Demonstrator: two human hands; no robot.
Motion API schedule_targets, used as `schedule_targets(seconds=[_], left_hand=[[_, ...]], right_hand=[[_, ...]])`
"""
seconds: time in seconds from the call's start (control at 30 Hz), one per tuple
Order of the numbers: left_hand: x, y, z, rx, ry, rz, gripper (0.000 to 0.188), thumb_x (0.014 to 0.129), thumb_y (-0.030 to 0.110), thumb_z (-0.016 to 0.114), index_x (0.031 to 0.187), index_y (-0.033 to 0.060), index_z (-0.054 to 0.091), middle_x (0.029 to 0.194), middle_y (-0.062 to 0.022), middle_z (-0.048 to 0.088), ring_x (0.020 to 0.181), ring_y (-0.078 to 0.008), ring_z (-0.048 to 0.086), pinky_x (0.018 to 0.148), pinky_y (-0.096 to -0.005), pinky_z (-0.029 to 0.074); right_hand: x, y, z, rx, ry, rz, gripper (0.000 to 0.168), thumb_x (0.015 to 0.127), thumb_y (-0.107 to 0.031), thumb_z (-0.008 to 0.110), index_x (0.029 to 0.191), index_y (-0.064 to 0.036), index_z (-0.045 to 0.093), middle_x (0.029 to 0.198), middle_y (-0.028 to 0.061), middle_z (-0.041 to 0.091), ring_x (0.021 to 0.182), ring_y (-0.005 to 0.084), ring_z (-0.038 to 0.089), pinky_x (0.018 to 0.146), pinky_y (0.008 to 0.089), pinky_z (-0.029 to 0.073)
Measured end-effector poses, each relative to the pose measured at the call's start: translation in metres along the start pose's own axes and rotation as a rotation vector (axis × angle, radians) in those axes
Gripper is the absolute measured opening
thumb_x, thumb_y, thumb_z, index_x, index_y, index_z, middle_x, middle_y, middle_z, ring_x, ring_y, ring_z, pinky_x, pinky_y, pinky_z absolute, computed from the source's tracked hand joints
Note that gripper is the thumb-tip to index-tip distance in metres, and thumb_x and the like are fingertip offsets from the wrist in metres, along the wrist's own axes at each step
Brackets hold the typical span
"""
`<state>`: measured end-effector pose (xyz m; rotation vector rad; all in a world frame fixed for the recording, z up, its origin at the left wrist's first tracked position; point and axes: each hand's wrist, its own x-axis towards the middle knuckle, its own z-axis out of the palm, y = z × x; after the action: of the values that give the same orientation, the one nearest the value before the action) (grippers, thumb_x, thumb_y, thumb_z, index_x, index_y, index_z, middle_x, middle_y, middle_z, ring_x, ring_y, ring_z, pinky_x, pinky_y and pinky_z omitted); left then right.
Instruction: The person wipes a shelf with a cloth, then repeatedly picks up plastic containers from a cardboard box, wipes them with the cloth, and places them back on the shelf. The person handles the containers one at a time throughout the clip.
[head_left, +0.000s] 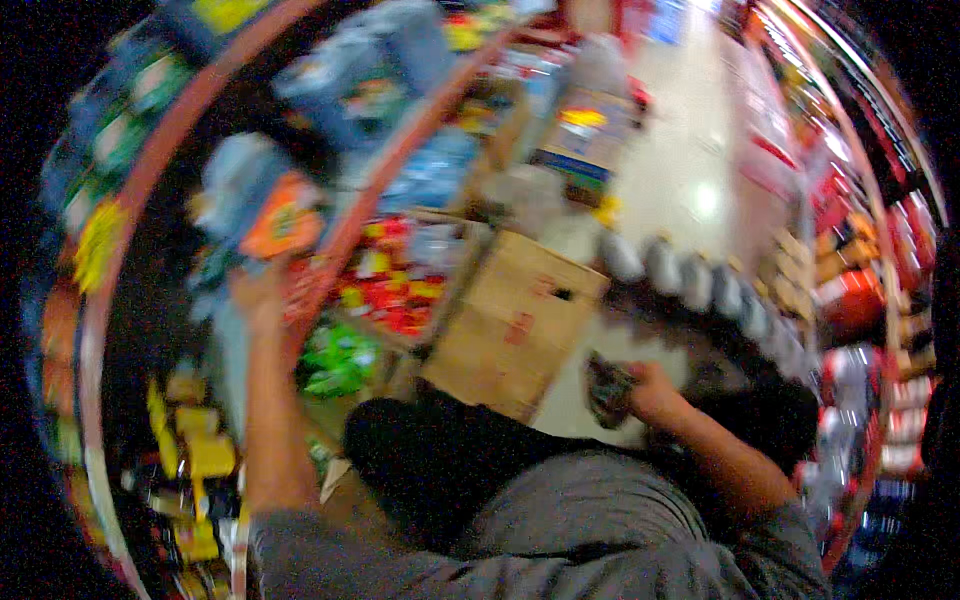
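Note:
The picture is blurred by motion. My left hand (259, 289) reaches to a shelf, just below an orange packet (283, 214) and beside a grey-blue bundle (244, 169); whether it grips either cannot be told. On the right, my right hand (651, 390) is closed on a dark, crumpled item (609, 390), perhaps a bag, and holds it above the pale floor. Between my hands stands a brown cardboard box (517, 322) with red print. To its left an open carton (409, 334) holds red and yellow packets (390, 292).
Bright green packets (337, 360) lie near my left forearm. Shelves with reddish edges (375, 176) curve along the left. Grey bottle-like items (694, 281) stand in a row at the right. Farther off, a box (585, 135) stands by the aisle floor (675, 157). Stocked shelves line the far right.

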<state>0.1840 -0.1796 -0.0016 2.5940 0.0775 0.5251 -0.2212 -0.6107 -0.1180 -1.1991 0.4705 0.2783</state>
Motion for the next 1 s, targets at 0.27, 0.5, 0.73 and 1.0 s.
schedule_targets(seconds=[0.27, 0.5, 0.73, 1.0], left_hand=[[-0.196, 0.09, 0.023, -0.507, -0.363, 0.259, 0.047, 0.085, 0.006, 0.075, 0.129, -0.0042, 0.059, 0.116, -0.0145, 0.069, 0.106, -0.0256, 0.066, 0.096, -0.039, 0.052], [-0.345, 0.173, 0.089, -0.59, -1.362, 0.161, 0.045, 0.087, 0.01, 0.075, 0.128, -0.0004, 0.062, 0.118, -0.0125, 0.071, 0.107, -0.0206, 0.067, 0.093, -0.0334, 0.054], [-0.362, 0.192, 0.091, -0.33, -1.504, 0.59, 0.052, 0.083, 0.021, 0.078, 0.129, 0.0032, 0.062, 0.122, -0.0195, 0.068, 0.114, -0.0312, 0.066, 0.099, -0.0395, 0.051], [-0.361, 0.161, 0.122, -0.135, -1.545, 0.524, 0.055, 0.087, 0.024, 0.075, 0.135, 0.0049, 0.058, 0.125, -0.0223, 0.066, 0.114, -0.0368, 0.065, 0.099, -0.0436, 0.051]], right_hand=[[-0.032, 0.021, -0.029, -0.129, 0.077, 0.019, 0.03, 0.082, -0.024, 0.083, 0.1, -0.003, 0.073, 0.088, 0.0074, 0.073, 0.075, 0.0158, 0.067, 0.069, 0.0341, 0.056], [0.005, 0.028, -0.036, -0.396, 0.268, 0.112, 0.038, 0.077, -0.032, 0.083, 0.09, 0.003, 0.073, 0.08, 0.0153, 0.072, 0.069, 0.0249, 0.069, 0.068, 0.0404, 0.056], [0.059, 0.031, -0.123, -0.741, 0.646, 0.114, 0.032, 0.081, -0.027, 0.072, 0.096, 0.002, 0.072, 0.094, 0.0243, 0.073, 0.087, 0.0392, 0.071, 0.08, 0.0472, 0.056], [0.166, 0.011, -0.192, -0.865, 0.716, -0.021, 0.04, 0.078, -0.014, 0.066, 0.115, 0.0, 0.07, 0.1, 0.023, 0.073, 0.094, 0.0341, 0.072, 0.084, 0.0413, 0.054]])
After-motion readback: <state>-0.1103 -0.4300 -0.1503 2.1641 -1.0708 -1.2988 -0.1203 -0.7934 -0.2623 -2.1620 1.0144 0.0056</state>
